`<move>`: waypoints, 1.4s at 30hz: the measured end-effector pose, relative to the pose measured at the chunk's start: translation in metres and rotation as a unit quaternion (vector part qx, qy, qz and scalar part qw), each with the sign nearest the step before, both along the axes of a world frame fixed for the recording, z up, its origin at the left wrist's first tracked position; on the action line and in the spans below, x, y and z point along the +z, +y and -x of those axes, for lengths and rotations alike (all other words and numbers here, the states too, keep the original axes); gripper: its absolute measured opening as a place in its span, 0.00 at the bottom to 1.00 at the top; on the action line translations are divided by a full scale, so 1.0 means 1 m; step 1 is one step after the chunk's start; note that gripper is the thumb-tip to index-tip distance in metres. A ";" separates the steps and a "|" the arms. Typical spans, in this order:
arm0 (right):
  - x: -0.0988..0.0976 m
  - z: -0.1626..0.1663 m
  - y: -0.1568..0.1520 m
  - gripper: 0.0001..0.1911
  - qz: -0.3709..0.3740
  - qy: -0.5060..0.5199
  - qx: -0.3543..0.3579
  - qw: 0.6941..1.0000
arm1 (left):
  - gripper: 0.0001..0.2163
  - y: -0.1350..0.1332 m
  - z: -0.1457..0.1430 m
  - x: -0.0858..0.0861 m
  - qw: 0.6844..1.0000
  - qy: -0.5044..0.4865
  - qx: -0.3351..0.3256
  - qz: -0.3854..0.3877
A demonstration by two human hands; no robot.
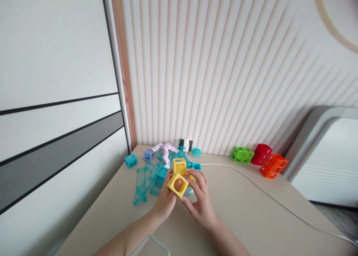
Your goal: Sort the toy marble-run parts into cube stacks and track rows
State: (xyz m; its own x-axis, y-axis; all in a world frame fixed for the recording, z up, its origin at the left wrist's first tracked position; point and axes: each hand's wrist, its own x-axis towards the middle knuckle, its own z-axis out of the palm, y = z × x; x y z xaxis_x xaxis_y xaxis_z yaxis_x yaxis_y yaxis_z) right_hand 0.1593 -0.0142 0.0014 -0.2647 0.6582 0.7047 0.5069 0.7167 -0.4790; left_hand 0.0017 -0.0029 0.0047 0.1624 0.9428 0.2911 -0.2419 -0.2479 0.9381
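Observation:
Several yellow hollow cubes [179, 166], toy blocks with round openings, are held together above the table. My left hand [165, 200] grips the front cube from its left side, with fingers partly hidden behind it. On the other side, my right hand [200, 200] has its thumb at the lower corner and its curled fingers over a yellow piece at the right. Just behind the hands lie translucent teal plastic pieces [141, 179], partly covered by the blocks and hands.
A teal cube [131, 161], a blue cube [148, 155] and lilac strips [166, 148] lie at the back left. Green blocks [242, 155], red blocks [261, 153] and orange blocks [273, 165] stand at the back right. A white cable [246, 178] runs from a plugged-in charger [186, 144] across the table.

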 end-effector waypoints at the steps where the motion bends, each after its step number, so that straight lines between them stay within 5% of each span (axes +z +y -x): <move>1: 0.000 0.000 0.000 0.27 0.000 0.006 0.002 1.000 | 0.27 0.000 0.000 0.001 1.000 0.000 0.000 0.004; 8: 0.000 -0.002 0.000 0.15 -0.007 0.052 0.037 0.998 | 0.16 0.005 0.007 0.002 0.997 0.067 0.024 -0.018; 14: 0.004 0.002 -0.003 0.05 0.048 0.091 0.078 0.992 | 0.17 0.005 0.006 -0.001 0.999 0.030 0.031 -0.006; 23: 0.007 0.004 0.000 0.07 0.067 0.152 0.064 0.984 | 0.13 0.006 0.008 -0.005 0.994 0.085 0.059 -0.035; 31: 0.003 0.003 -0.001 0.10 0.054 0.180 0.082 0.979 | 0.15 0.005 0.004 -0.003 0.998 0.039 0.045 -0.031; 38: -0.001 0.002 0.005 0.09 0.022 0.391 -0.024 0.920 | 0.12 0.003 0.000 0.000 0.999 0.035 0.035 -0.011; 42: 0.005 -0.008 0.016 0.09 0.008 0.411 -0.099 0.906 | 0.12 0.005 0.002 -0.005 0.998 0.056 0.023 -0.014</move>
